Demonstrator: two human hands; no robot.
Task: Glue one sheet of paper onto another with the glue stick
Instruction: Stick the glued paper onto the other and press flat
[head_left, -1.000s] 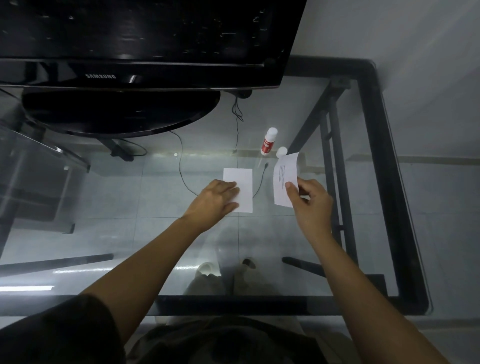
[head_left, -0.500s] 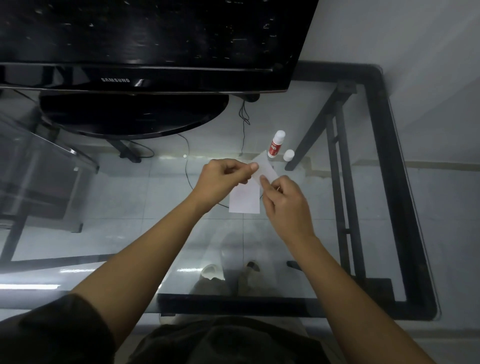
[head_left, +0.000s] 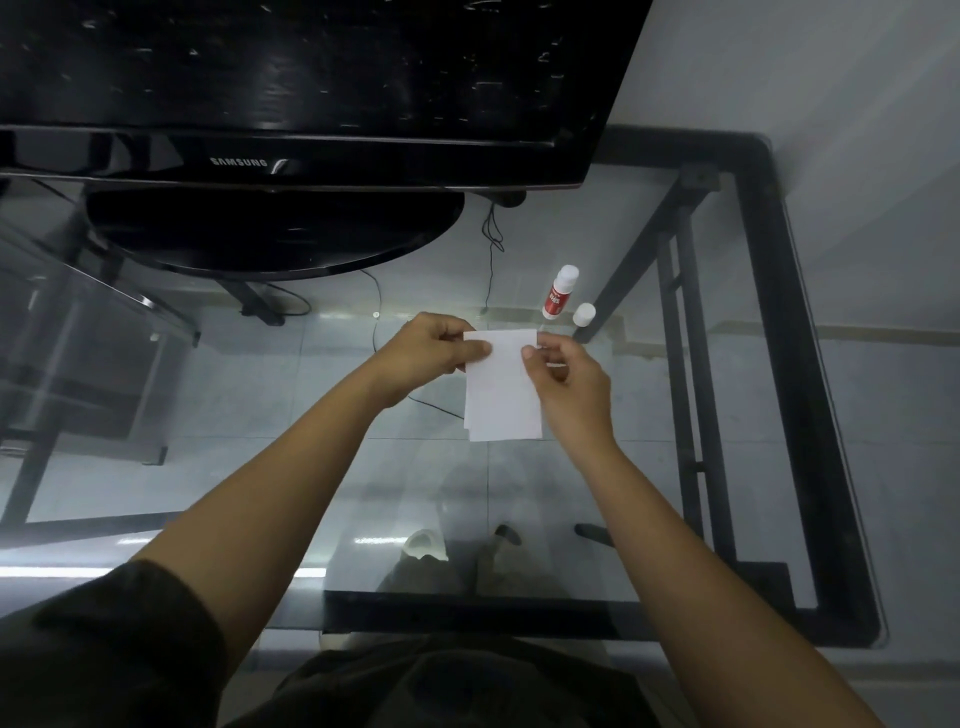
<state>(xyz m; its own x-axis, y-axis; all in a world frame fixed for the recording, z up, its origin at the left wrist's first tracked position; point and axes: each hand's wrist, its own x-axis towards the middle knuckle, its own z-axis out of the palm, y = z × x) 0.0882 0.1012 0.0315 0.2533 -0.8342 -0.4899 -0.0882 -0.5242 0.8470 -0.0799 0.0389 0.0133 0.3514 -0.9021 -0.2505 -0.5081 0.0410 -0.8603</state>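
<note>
Glass desk (head_left: 597, 467): left hand (head_left: 434, 349) and right hand (head_left: 569, 382) pinch the top sheet (head_left: 501, 384); align corners, then press outward.

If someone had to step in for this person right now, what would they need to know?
Left hand: pinching the top sheet's upper left corner.
Right hand: pinching its upper right edge.
Top sheet lies over the bottom sheet, slightly off; a sliver shows at lower left.
Glue stick stands behind on the glass table, its cap off beside it.
Done: sheets brought together.
Left: square up, press flat, recap the glue.
</note>
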